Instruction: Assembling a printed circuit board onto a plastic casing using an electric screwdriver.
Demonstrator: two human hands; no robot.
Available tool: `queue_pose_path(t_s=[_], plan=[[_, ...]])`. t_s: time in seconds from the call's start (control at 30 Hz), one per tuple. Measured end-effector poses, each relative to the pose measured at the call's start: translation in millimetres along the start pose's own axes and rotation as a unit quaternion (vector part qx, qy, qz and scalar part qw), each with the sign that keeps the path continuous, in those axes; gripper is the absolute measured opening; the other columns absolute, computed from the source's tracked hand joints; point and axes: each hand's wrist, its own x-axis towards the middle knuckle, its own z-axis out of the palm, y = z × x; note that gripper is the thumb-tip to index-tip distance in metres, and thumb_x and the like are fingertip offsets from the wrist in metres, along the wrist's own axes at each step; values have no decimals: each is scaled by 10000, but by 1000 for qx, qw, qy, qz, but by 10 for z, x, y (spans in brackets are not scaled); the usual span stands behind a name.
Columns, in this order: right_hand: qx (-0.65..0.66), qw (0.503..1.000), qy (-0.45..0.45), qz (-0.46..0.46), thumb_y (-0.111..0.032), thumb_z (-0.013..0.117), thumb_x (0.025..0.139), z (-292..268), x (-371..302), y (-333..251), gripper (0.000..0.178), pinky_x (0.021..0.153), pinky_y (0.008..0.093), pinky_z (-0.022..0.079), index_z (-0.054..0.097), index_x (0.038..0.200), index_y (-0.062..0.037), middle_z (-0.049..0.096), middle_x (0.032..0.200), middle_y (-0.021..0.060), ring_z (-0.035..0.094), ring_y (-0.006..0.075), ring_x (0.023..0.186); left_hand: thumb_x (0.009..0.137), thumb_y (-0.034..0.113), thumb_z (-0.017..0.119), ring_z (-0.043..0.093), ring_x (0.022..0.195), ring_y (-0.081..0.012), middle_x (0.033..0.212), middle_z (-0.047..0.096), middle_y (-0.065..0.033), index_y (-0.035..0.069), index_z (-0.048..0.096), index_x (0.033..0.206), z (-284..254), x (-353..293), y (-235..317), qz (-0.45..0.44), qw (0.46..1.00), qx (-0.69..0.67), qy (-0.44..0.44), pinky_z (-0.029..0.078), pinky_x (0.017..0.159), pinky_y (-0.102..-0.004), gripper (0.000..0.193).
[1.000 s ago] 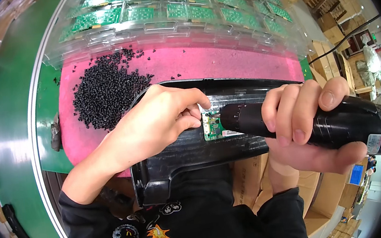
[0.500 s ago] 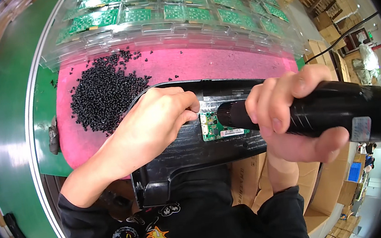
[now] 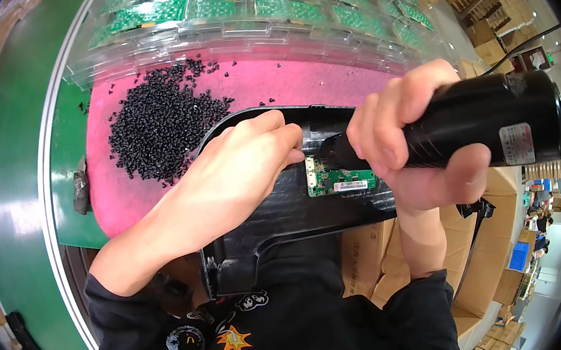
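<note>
A black plastic housing (image 3: 278,216) lies across the pink foam mat (image 3: 118,192) and juts toward my body. A small green circuit board (image 3: 336,179) sits in it. My left hand (image 3: 245,161) rests on the housing, fingertips curled at the board's left edge. My right hand (image 3: 407,141) is wrapped around a thick black electric screwdriver (image 3: 480,120), whose tip points down at the board's top edge. A pile of small black screws (image 3: 159,123) lies on the mat, left of my left hand.
Clear plastic trays (image 3: 263,13) of green circuit boards line the far side of the mat. A green conveyor belt (image 3: 13,169) curves along the left. Cardboard boxes (image 3: 481,263) stand at the lower right and stacked far right.
The screwdriver has swung up and closer to the camera, its tip staying at the circuit board. My left hand has stayed on the housing beside the board.
</note>
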Motion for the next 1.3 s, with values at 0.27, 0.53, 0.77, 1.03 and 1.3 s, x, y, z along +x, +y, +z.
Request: queue_pose_path(t_s=[0.27, 0.53, 0.77, 1.03, 1.3], plan=[[-17, 999, -32, -17, -676, 643, 824, -22, 47, 26, 674, 454, 266, 368, 473, 1011, -51, 490, 597, 2, 439, 103, 462, 840, 26, 657, 615, 816, -380, 840, 613, -167, -21, 640, 915, -19, 24, -8, 32, 999, 6, 0, 494, 727, -439, 90], [152, 974, -98, -138, -630, 656, 845, -178, -66, -157, 600, 542, 263, 408, 505, 1074, -96, 539, 687, -27, 478, 83, 513, 806, 52, 712, 616, 763, -363, 818, 612, -151, -21, 632, 925, -28, 61, 75, 91, 995, -31, 4, 490, 668, -419, 161], [164, 974, -93, -129, -638, 669, 832, -217, -117, -161, 623, 557, 268, 424, 495, 1099, -102, 539, 688, -31, 483, 79, 511, 790, 30, 716, 597, 758, -357, 815, 582, -138, -25, 608, 927, 35, 82, 70, 128, 991, -40, 13, 480, 660, -425, 183], [148, 980, -108, -74, -664, 640, 841, -253, -185, -62, 659, 504, 279, 431, 464, 1077, -74, 540, 666, -8, 510, 118, 510, 794, -42, 681, 631, 791, -350, 868, 624, -145, -36, 627, 938, 41, 78, 24, 126, 991, -33, 8, 513, 681, -409, 154], [134, 988, -67, -22, -634, 713, 803, -161, -274, -68, 662, 509, 269, 449, 459, 1022, -63, 553, 675, 0, 541, 129, 535, 790, -66, 666, 654, 805, -362, 869, 653, -171, -36, 649, 1004, 53, 76, -7, 124, 992, -19, 7, 533, 694, -397, 217]])
